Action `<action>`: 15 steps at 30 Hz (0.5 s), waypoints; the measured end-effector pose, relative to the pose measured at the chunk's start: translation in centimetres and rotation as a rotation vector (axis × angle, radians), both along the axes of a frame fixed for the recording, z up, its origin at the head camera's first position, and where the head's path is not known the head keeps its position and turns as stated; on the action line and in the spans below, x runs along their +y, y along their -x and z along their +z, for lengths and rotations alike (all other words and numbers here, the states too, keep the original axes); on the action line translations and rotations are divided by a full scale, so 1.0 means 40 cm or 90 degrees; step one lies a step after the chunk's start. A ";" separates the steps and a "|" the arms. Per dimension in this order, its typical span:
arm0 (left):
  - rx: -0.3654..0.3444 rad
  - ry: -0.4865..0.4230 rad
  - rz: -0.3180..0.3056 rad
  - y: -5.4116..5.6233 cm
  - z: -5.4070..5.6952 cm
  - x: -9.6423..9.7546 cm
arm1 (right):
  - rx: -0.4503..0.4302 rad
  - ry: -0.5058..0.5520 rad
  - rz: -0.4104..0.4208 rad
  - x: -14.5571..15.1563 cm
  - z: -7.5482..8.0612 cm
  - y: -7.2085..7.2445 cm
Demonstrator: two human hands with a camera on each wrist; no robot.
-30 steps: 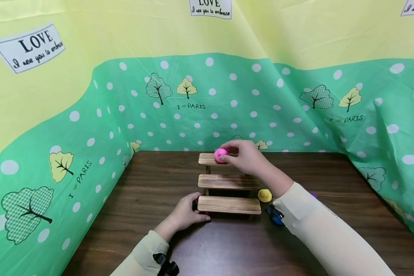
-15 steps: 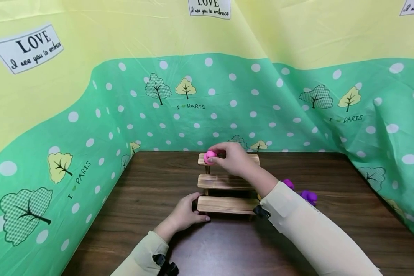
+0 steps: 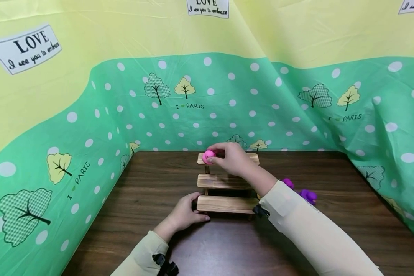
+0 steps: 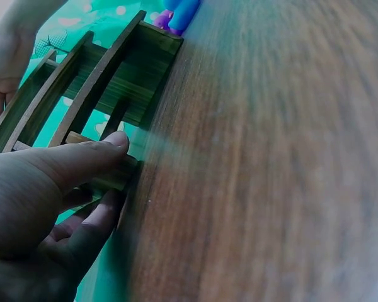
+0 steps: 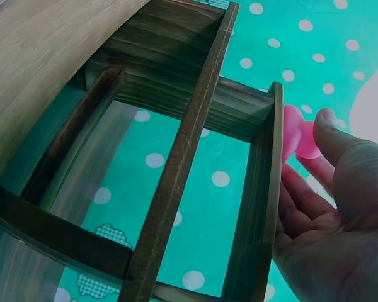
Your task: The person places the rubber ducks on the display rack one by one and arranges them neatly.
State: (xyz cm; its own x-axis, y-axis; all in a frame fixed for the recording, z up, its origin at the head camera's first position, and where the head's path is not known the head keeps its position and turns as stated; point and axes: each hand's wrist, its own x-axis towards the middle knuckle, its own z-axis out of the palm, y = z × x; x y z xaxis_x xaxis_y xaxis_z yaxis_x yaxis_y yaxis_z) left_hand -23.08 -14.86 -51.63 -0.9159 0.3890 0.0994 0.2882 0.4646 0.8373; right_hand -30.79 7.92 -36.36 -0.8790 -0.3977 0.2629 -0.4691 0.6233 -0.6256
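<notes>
A three-tier wooden display stand (image 3: 227, 204) stands on the dark table. My right hand (image 3: 234, 160) pinches a pink rubber duck (image 3: 208, 156) between thumb and fingers at the left end of the top tier. In the right wrist view, the duck (image 5: 292, 131) is against the top board's edge, with the thumb of the right hand (image 5: 343, 201) on it. My left hand (image 3: 183, 212) grips the stand's lower left end. In the left wrist view, the thumb and fingers of that hand (image 4: 57, 195) close around the frame by the lowest tier.
Right of the stand, a magenta toy (image 3: 288, 183) and a purple toy duck (image 3: 308, 196) lie on the table (image 3: 158, 172), partly behind my right sleeve. A blue toy (image 4: 185, 14) shows past the stand in the left wrist view. A patterned green-and-yellow cloth (image 3: 227, 92) surrounds the table.
My right hand has slid the pink duck leftward along the top tier to its left end, moving little in the last half second. My left hand keeps its place on the stand.
</notes>
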 end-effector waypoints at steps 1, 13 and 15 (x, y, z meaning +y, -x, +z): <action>-0.002 -0.001 0.000 0.000 0.000 0.001 | 0.000 0.000 -0.001 0.001 -0.001 0.000; -0.001 -0.010 0.004 0.000 -0.002 0.003 | -0.006 0.036 -0.002 0.071 0.008 -0.012; 0.003 -0.010 0.001 0.001 0.001 0.004 | -0.009 0.036 -0.009 0.091 0.014 -0.018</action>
State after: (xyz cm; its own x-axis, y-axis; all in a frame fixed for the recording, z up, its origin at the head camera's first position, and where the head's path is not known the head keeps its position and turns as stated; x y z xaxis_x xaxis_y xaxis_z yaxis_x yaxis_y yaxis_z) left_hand -23.13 -14.72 -51.58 -0.9160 0.3858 0.1104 0.2919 0.4519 0.8430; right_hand -30.06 11.56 -35.79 -0.8885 -0.3697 0.2718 -0.4509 0.5939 -0.6663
